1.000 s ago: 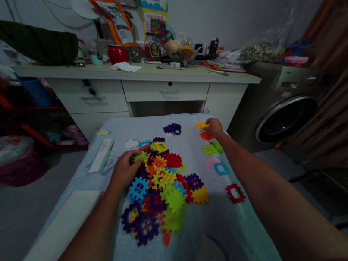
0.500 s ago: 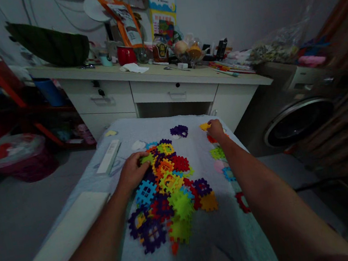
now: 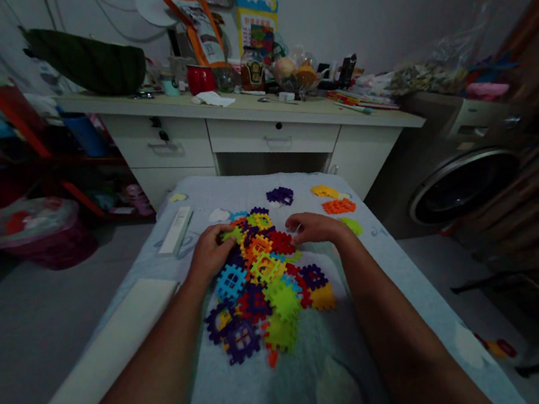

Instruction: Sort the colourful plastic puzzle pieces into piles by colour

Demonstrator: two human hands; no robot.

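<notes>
A heap of colourful interlocking plastic tiles (image 3: 264, 267) with notched edges lies on the cloth-covered table. At the heap's upper left, my left hand (image 3: 211, 251) has its thumb and fingers closed around the edge of a green tile (image 3: 234, 235). My right hand (image 3: 314, 228) is at the heap's right side, fingers apart and curved beside a red tile (image 3: 282, 242); nothing shows between them. Past it lie a yellow tile (image 3: 325, 192), an orange tile (image 3: 339, 206) and a green piece (image 3: 353, 225), partly behind my wrist. A purple tile (image 3: 280, 195) lies beyond the heap.
Two white boxes, a long one (image 3: 101, 362) and a small one (image 3: 176, 232), lie along the table's left side. A white desk (image 3: 270, 138) crowded with items stands beyond. A washing machine (image 3: 447, 169) is at the right, a pink bin (image 3: 36, 237) at the left.
My right hand has let go of the yellow tile at the far right and come back leftward to the heap. My left hand stays at the green tile. The view has shifted slightly.
</notes>
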